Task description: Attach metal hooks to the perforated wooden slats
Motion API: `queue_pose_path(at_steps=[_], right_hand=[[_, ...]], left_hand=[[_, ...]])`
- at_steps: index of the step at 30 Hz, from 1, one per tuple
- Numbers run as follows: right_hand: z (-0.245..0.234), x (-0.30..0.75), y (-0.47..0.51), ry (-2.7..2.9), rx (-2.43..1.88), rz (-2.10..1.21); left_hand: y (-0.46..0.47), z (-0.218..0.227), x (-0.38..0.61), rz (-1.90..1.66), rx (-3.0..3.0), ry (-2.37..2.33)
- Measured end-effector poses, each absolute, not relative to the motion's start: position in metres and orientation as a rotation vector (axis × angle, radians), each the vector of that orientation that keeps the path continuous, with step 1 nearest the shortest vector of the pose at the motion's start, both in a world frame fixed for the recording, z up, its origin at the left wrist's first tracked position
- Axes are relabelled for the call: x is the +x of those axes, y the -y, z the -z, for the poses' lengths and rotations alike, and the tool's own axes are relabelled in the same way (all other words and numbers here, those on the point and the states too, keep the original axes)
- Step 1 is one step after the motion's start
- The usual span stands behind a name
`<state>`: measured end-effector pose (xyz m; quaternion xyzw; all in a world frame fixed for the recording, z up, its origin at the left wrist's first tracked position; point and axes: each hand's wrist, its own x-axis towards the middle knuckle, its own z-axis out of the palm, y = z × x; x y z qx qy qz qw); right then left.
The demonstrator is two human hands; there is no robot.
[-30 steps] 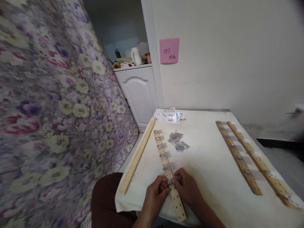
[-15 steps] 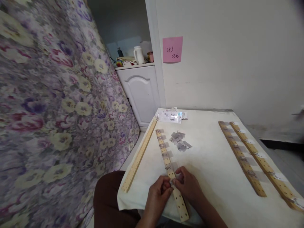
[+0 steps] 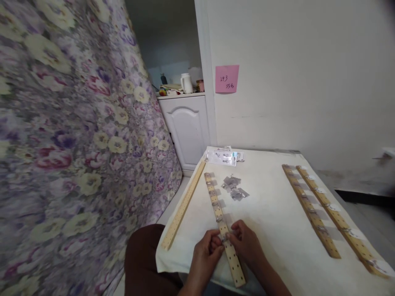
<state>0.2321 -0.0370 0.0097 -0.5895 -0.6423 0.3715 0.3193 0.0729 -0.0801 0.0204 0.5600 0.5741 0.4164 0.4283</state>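
Observation:
A wooden strip with rows of holes (image 3: pixel 235 267) lies lengthwise before me on the table, and several small metal pieces with greyish see-through tags (image 3: pixel 214 198) sit along its far part. My left hand (image 3: pixel 206 251) is closed in a pinch at the strip's left edge. From the other side, my right hand (image 3: pixel 247 242) has its thumb and forefinger closed at the same spot. Between the fingertips a small shiny metal piece (image 3: pixel 223 238) shows at the strip's surface; its exact shape is mostly hidden. Beyond my hands is a loose pile of tagged metal pieces (image 3: pixel 236 188).
Another holed wooden strip (image 3: pixel 182 209) lies along the table's left edge. Two strips bearing metal pieces (image 3: pixel 311 210) and white tags (image 3: pixel 333 207) lie on the right. Clear packets (image 3: pixel 221 157) rest at the far edge of the cloth-covered table (image 3: pixel 268 197). A floral curtain (image 3: pixel 92 144) hangs left.
The view has tilted slightly, so the scene sits a little lower in it. Both hands stay at the same place on the strip, with only small finger movement.

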Motion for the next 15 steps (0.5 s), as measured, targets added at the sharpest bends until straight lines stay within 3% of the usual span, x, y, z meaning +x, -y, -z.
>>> queue_pose_path(at_steps=[8,15], right_hand=[[-0.008,0.252,0.053,1.593,-1.568,-0.942],[-0.009,0.264,0.086,1.839,-1.643,-0.951]], left_hand=[[0.083,-0.016,0.07,-1.057,1.362,-1.479],[0.086,-0.015,0.069,-1.04,1.295,-1.469]])
